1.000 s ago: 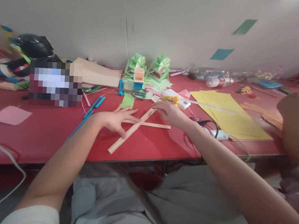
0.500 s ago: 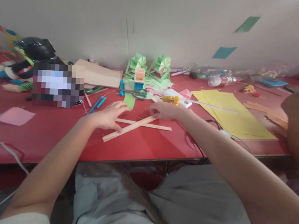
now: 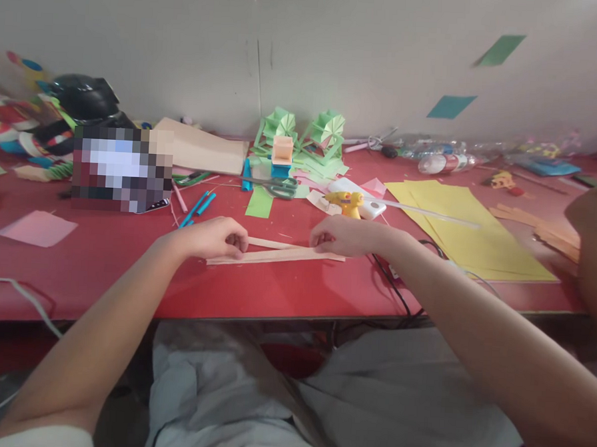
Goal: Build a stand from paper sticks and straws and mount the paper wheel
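Two pale wooden strips (image 3: 277, 255) lie close together, nearly level, across the red table in front of me. Behind them a third strip (image 3: 263, 243) shows, crossing under them toward the right. My left hand (image 3: 221, 238) is closed, thumb and fingertips pinching the front strips near their left end. My right hand (image 3: 336, 236) is likewise closed, with its curled fingers on these strips near the right end. Just beyond the right hand stands a yellow glue gun (image 3: 348, 201) with a long clear glue stick in its back.
Scissors (image 3: 275, 185), blue paper rolls (image 3: 195, 209) and green folded-paper models (image 3: 326, 135) lie behind the hands. Yellow sheets (image 3: 478, 233) spread to the right, near a black cable (image 3: 393, 283). Another person's arm (image 3: 594, 252) is at the right edge.
The front strips have swung from a steep slant to nearly level. My left hand has closed from spread fingers onto them; my right hand has moved slightly nearer and right.
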`<action>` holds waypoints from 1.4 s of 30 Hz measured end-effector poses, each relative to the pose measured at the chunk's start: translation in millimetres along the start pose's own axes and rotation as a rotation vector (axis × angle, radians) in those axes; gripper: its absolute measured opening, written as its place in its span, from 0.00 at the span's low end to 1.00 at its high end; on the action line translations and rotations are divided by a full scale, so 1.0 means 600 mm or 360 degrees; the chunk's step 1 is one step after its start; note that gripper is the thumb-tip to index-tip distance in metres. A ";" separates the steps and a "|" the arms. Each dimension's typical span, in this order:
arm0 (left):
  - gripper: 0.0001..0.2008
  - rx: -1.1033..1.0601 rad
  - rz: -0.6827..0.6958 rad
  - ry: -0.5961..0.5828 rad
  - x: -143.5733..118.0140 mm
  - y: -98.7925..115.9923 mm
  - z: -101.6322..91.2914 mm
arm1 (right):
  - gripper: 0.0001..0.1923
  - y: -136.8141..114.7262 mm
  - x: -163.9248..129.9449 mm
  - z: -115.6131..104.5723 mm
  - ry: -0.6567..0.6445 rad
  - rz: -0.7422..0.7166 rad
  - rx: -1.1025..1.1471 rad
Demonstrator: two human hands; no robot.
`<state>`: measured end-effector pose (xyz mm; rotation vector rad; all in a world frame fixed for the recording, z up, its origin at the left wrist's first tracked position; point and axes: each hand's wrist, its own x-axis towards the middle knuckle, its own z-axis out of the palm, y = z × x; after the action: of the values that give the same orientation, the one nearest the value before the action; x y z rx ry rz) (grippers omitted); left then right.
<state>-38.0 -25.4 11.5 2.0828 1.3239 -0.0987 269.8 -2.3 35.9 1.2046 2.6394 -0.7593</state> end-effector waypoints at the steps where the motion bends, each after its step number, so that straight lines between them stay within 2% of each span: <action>1: 0.07 -0.0001 -0.0007 -0.0016 0.001 0.001 0.000 | 0.08 -0.003 -0.004 0.001 -0.0017 -0.0015 0.0011; 7: 0.06 0.0094 -0.0010 -0.0034 -0.001 0.006 0.001 | 0.07 -0.014 -0.018 0.018 -0.0058 0.0033 -0.0004; 13: 0.04 0.0175 0.0017 0.0068 -0.012 0.013 0.007 | 0.08 -0.006 -0.021 0.044 0.0107 0.0023 -0.0096; 20: 0.05 0.0442 0.0028 0.0142 -0.021 0.033 0.010 | 0.10 -0.018 -0.023 0.044 0.0179 0.0031 -0.0296; 26: 0.12 0.0612 0.0235 0.0194 -0.033 0.039 0.012 | 0.11 -0.034 -0.034 0.048 0.0229 0.0072 -0.0416; 36: 0.13 0.0874 0.0382 0.0422 -0.060 0.047 0.042 | 0.13 -0.071 -0.049 0.060 0.0111 0.0207 -0.0817; 42: 0.15 0.0937 0.0406 0.0393 -0.064 0.043 0.042 | 0.13 -0.066 -0.052 0.061 0.0103 0.0186 -0.0823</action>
<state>-28.4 -76.5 19.8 2.8244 1.2558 -0.1359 258.3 -63.5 29.7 1.2213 2.5472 -0.0068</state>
